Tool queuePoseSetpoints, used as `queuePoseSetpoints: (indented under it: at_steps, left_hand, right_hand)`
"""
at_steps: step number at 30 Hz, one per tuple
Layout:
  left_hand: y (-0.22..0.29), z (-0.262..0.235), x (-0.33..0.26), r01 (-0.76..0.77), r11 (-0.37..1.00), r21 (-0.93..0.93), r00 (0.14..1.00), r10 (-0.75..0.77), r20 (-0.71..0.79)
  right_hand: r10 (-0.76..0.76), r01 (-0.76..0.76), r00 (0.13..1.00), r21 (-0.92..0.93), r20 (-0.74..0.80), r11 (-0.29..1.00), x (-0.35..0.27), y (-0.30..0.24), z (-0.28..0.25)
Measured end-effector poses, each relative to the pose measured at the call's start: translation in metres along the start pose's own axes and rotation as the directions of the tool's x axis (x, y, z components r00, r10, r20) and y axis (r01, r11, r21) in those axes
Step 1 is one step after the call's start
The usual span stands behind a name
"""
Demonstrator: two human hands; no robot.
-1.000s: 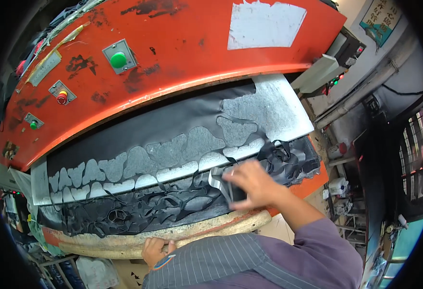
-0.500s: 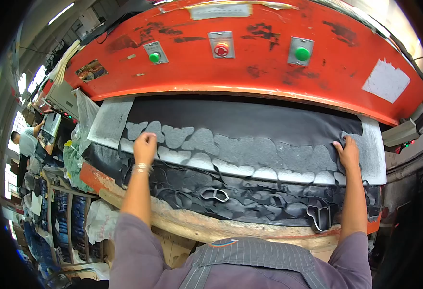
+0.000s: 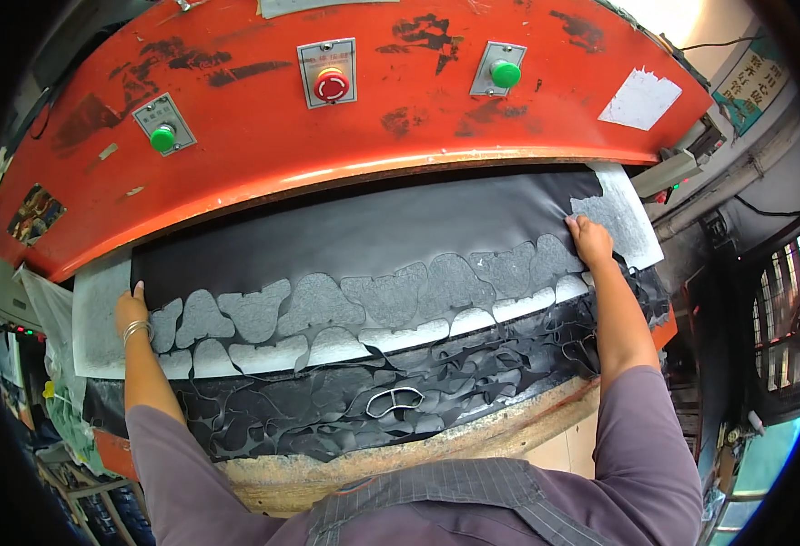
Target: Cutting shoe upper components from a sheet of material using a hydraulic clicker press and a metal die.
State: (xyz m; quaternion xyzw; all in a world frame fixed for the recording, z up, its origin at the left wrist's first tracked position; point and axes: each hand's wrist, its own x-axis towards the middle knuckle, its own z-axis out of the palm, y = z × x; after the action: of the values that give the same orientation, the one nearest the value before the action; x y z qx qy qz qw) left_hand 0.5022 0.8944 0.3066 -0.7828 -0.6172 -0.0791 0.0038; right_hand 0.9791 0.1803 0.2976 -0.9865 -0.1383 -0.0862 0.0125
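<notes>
A wide black sheet (image 3: pixel 354 227), smooth like leather or vinyl, lies over a pale grey board (image 3: pixel 100 314) under the red press. Rounded holes cut along its near side leave thin strips and show the board beneath. My left hand (image 3: pixel 132 309) is closed at the sheet's left edge, thumb up, its other fingers partly hidden. At the right edge my right hand (image 3: pixel 591 241) pinches the sheet, and creases run from its fingers. A metal cutting die (image 3: pixel 395 402), an outline with one crossbar, rests on the scraps nearer me.
The red press beam (image 3: pixel 236 100) spans the far side, with a red stop button (image 3: pixel 332 85) between two green buttons (image 3: pixel 506 75). Tangled black offcuts (image 3: pixel 282 414) cover the near ledge, in front of a worn wooden edge (image 3: pixel 491 441). Clear plastic (image 3: pixel 50 309) hangs at left.
The view has swung to the right. My left hand has moved from the cut holes out to the sheet's left edge. My right hand stays at the right edge.
</notes>
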Motion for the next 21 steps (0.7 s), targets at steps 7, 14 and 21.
queuePoseSetpoints:
  at_steps: [7,14,21]
  left_hand:
    - [-0.019,0.0,-0.042,-0.08,0.992,0.1,0.99,0.091,-0.11]
    - [-0.038,-0.015,-0.088,-0.059,0.997,0.042,0.996,0.062,-0.063]
    - [-0.03,-0.036,-0.129,-0.241,0.965,0.104,0.906,0.263,-0.331]
  right_hand:
    - [-0.039,0.037,0.999,-0.048,-0.023,0.998,-0.041,0.026,-0.006]
    - [-0.056,0.058,0.998,0.057,-0.033,0.997,-0.07,0.048,-0.011]
    - [-0.156,0.132,0.986,0.294,0.063,0.947,-0.187,0.056,-0.063]
